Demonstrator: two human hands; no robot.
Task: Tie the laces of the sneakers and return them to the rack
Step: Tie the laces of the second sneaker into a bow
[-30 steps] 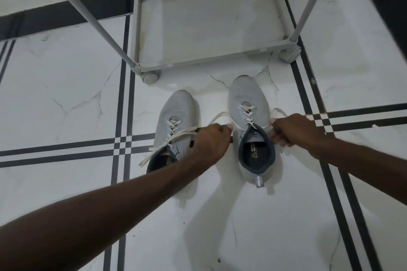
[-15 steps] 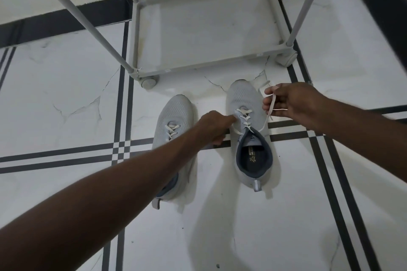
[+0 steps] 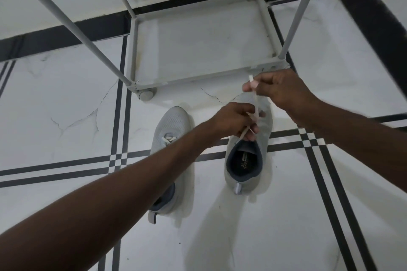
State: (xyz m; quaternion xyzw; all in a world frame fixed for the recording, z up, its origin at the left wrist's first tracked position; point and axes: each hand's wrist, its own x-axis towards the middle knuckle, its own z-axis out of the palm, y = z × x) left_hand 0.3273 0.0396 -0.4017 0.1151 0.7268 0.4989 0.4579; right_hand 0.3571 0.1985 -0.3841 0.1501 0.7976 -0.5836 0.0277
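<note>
The left hand pinches the crossed pale flat laces low over the right grey mesh sneaker, anchoring the knot. The right hand, just beyond, grips one end, raised where a second ago both pulled sideways. The second grey sneaker waits beside the left forearm, short of the white metal rack.
</note>
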